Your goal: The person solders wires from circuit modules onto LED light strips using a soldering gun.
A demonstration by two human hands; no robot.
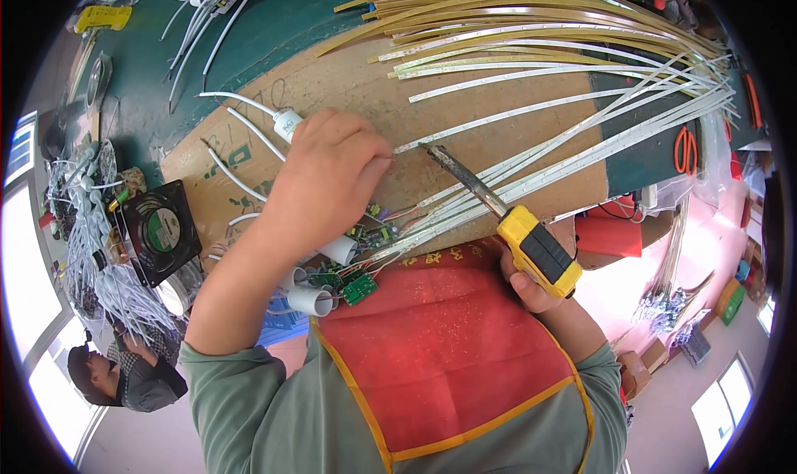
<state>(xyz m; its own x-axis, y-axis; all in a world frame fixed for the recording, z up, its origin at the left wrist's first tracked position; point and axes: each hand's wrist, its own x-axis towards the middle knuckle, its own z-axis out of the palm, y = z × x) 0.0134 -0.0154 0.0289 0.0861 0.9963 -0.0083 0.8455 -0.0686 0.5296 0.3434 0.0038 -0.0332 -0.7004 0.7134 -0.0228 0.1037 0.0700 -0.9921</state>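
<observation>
My feed shows a bright room with windows (721, 401) at four and nine o'clock; a co-worker (133, 374) sits at eight. Cardboard boxes (635, 376) stand at four, and a clear bag (712, 154) hangs near three; I cannot make out their contents. At eight, just below my left forearm, short white tubes (310, 300) lie beside green boards (359, 289) and wires. The green bench (282, 19) carries a brown cardboard sheet (353, 84). White and yellow strips (531, 175) fan across it from two o'clock, and a black fan (159, 232) stands at nine.

My right hand (535, 285) is wrapped around the yellow handle of the iron (515, 225), right of centre over the sheet's near edge. Its long axis runs from four to ten, tip at the ten end, near one strip's end. My left hand (332, 163) is bent, fingertips close together beside that end; I cannot tell whether they pinch it. A white cylinder (288, 124) sits against its knuckles at ten.
</observation>
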